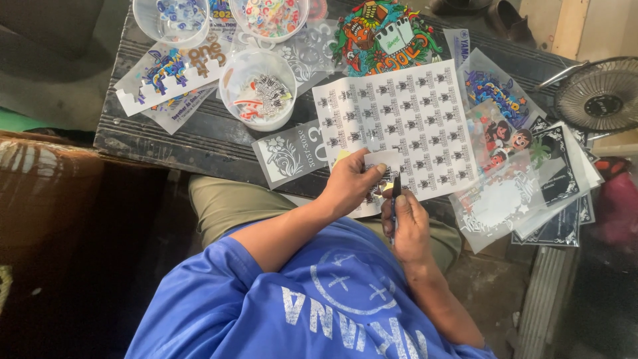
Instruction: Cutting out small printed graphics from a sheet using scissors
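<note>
A white sheet of many small black stickers lies on the dark wooden table. My left hand presses on the sheet's near edge, thumb and fingers pinching a small white piece. My right hand grips a thin dark blade tool upright, its tip touching the sheet just beside my left thumb. Both hands sit over my lap at the table's front edge.
Three clear plastic bowls with cut stickers stand at the back left. Colourful sticker sheets and a stack of clear sheets cover the back and right. A small fan stands at far right.
</note>
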